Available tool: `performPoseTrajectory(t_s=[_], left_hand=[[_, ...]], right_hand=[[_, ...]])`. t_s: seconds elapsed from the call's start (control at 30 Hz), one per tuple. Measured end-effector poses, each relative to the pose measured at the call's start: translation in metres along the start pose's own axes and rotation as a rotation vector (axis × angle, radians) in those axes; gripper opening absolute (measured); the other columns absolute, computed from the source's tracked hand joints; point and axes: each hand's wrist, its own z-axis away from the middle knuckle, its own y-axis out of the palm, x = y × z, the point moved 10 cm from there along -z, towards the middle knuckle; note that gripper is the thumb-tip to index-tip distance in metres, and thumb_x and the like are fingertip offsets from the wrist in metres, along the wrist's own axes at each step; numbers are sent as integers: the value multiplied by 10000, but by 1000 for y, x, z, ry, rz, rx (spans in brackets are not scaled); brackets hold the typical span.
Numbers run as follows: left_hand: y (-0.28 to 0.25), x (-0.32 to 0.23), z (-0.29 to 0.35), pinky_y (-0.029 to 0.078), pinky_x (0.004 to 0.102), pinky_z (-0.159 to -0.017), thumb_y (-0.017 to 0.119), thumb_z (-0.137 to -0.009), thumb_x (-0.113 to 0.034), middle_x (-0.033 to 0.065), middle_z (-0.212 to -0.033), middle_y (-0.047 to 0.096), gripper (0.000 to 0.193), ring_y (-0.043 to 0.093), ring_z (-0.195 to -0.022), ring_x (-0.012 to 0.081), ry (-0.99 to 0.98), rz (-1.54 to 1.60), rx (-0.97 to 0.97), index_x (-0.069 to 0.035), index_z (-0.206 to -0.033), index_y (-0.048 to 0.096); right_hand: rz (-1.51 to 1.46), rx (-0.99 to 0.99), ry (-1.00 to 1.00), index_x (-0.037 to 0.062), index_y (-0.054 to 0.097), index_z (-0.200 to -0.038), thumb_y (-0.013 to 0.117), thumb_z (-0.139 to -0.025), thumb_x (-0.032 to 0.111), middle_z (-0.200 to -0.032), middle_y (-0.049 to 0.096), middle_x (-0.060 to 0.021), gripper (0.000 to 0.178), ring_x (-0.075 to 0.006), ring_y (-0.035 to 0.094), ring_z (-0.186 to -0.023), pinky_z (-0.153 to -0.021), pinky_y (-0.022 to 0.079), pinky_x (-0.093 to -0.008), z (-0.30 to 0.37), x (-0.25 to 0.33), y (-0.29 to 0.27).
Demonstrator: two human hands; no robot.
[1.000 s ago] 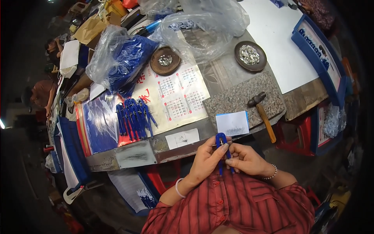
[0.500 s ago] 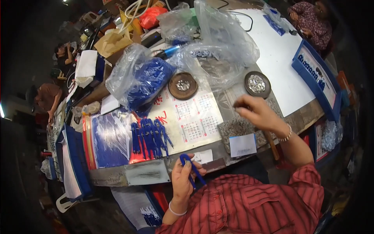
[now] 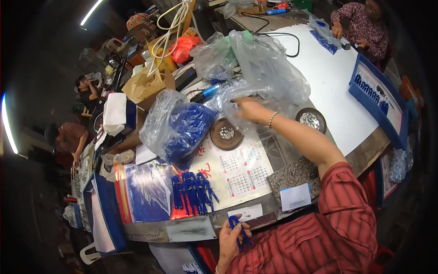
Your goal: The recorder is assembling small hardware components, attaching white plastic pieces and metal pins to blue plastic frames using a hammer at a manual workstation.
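Close to the near table edge, my left hand is closed round a blue U-shaped plastic piece, its bend up and two legs down. My right hand reaches across the table to a clear plastic bag. Its fingertips are at the bag's folds and partly hidden, so I cannot tell whether they grip anything. Just below that hand is a round brown dish of small shiny metal parts. A second dish of metal parts stands right of my forearm. Several blue pieces with metal bits lie in a row at left.
A clear bag of blue parts lies left of the dish. A stone slab with a small white card is near the front edge. Blue trays flank the table. A co-worker sits at the far right.
My right hand has moved from above the stone slab, forward and left to the clear bag. My left hand still holds the blue piece. The whole view has shifted.
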Motion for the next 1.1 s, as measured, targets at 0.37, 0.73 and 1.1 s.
performPoseTrajectory(t_s=[0.37,0.73,1.1], left_hand=[[16,-7,-18,521,339,-645,488,-898,-18,152,-850,609,300,607,-679,231,11,46,25,0,-1196,452],[32,-23,-15,503,278,-621,505,-895,-16,129,-861,611,310,607,-690,192,36,-100,-19,-2,-1199,449],[60,-20,7,371,161,-490,463,-946,-107,98,-897,622,297,601,-673,107,75,-175,178,-15,-1227,439]], right_hand=[[293,364,254,27,606,-1053,539,-780,83,-1058,613,-230,287,-351,616,-967,-811,492,-437,-13,-27,9],[290,233,215,24,646,-919,551,-784,128,-928,645,-218,195,-353,634,-893,-773,498,-449,-18,-52,34],[-111,267,32,8,572,-890,656,-763,75,-754,616,-154,166,-312,596,-669,-620,465,-349,114,111,-126]])
